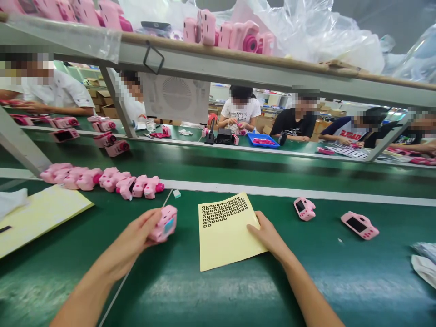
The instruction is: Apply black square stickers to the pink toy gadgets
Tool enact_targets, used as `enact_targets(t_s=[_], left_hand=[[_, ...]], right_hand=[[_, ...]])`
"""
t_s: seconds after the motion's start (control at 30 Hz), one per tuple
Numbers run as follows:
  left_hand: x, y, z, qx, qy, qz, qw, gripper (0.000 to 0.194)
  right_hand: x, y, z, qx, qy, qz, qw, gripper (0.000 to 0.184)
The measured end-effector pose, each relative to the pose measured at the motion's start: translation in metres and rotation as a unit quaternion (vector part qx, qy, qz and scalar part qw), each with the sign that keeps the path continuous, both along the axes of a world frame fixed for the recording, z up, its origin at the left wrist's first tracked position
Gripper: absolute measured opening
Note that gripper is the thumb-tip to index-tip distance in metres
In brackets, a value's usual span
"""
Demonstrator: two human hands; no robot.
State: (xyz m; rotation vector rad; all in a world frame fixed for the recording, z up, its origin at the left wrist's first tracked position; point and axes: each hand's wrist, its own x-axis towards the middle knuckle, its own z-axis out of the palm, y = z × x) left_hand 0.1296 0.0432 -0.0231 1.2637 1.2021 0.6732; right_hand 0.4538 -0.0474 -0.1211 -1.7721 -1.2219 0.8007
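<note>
A pink toy camera (167, 223) with a bluish screen is gripped in my left hand (145, 229), held over the green table. My right hand (267, 232) pinches the right edge of a yellow sticker sheet (226, 245), thumb on top. Rows of small black square stickers cover the sheet's upper part; its lower part is bare yellow. To the right of the sheet lie two more pink cameras, a smaller-looking one (304, 209) and another (359, 225) with its dark screen facing up.
Several pink cameras (85, 178) stand in a row at the left, by the white strip. A larger yellow sheet (44, 213) lies nearer me. Overhead, a shelf (218, 56) carries cameras and plastic bags (316, 32). Several people sit across the bench; a blue tray (262, 141) is there.
</note>
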Motion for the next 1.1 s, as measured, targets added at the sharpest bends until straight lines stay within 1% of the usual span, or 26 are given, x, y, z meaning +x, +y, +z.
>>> enact_targets(t_s=[0.03, 0.07, 0.13, 0.17, 0.2, 0.27, 0.3, 0.33, 0.37, 0.4, 0.43, 0.47, 0.53, 0.57, 0.63, 0.73, 0.83, 0.97, 1.1], left_hand=[[0.016, -0.002, -0.001, -0.066, -0.09, -0.025, 0.993, 0.062], [0.032, -0.003, -0.004, -0.116, -0.161, -0.05, 0.979, 0.062], [0.059, -0.003, -0.013, -0.201, -0.247, -0.088, 0.944, 0.062], [0.071, -0.003, -0.019, -0.232, -0.264, -0.103, 0.931, 0.063], [0.08, -0.003, -0.024, -0.253, -0.267, -0.118, 0.922, 0.064], [0.092, -0.006, -0.033, -0.276, -0.246, -0.148, 0.918, 0.067], [0.096, -0.008, -0.036, -0.28, -0.23, -0.161, 0.918, 0.07], [0.098, -0.01, -0.039, -0.283, -0.216, -0.173, 0.918, 0.072], [0.098, -0.012, -0.042, -0.284, -0.206, -0.184, 0.918, 0.074], [0.099, -0.015, -0.044, -0.283, -0.201, -0.197, 0.917, 0.076], [0.098, -0.017, -0.046, -0.279, -0.2, -0.213, 0.915, 0.076], [0.098, -0.018, -0.048, -0.272, -0.2, -0.232, 0.912, 0.075], [0.097, -0.021, -0.052, -0.247, -0.196, -0.272, 0.909, 0.071], [0.097, -0.022, -0.053, -0.234, -0.186, -0.29, 0.909, 0.069], [0.097, -0.023, -0.055, -0.217, -0.156, -0.313, 0.911, 0.067], [0.096, -0.025, -0.056, -0.209, -0.127, -0.315, 0.917, 0.068], [0.096, -0.026, -0.055, -0.201, -0.145, -0.299, 0.922, 0.069], [0.097, -0.028, -0.055, -0.158, -0.181, -0.259, 0.935, 0.062], [0.099, -0.031, -0.054, -0.123, -0.167, -0.237, 0.949, 0.054]], right_hand=[[0.0, -0.001, 0.001, 0.001, 0.001, 0.005, 1.0, 0.03], [-0.001, -0.001, 0.001, 0.002, 0.0, 0.013, 1.0, 0.031], [0.0, -0.003, 0.003, -0.007, -0.021, 0.028, 0.999, 0.029], [0.002, -0.003, 0.004, -0.015, -0.049, 0.028, 0.998, 0.03], [0.003, -0.004, 0.005, -0.021, -0.088, 0.014, 0.996, 0.032], [0.006, -0.005, 0.007, -0.012, -0.179, -0.046, 0.983, 0.037], [0.006, -0.006, 0.009, 0.007, -0.21, -0.073, 0.975, 0.038], [0.005, -0.006, 0.011, 0.037, -0.217, -0.089, 0.971, 0.038], [0.002, -0.006, 0.013, 0.069, -0.199, -0.085, 0.974, 0.037], [-0.003, -0.007, 0.016, 0.097, -0.157, -0.062, 0.981, 0.037], [-0.01, -0.007, 0.018, 0.116, -0.096, -0.022, 0.988, 0.038], [-0.017, -0.008, 0.02, 0.125, -0.031, 0.022, 0.991, 0.039], [-0.034, -0.009, 0.024, 0.122, 0.073, 0.101, 0.985, 0.043], [-0.041, -0.01, 0.025, 0.117, 0.103, 0.128, 0.979, 0.044], [-0.052, -0.012, 0.026, 0.112, 0.127, 0.157, 0.973, 0.042], [-0.057, -0.013, 0.026, 0.101, 0.164, 0.175, 0.966, 0.037], [-0.055, -0.012, 0.024, 0.078, 0.219, 0.179, 0.956, 0.032], [-0.053, -0.011, 0.019, 0.07, 0.259, 0.153, 0.951, 0.028], [-0.056, -0.009, 0.015, 0.079, 0.258, 0.119, 0.955, 0.028]])
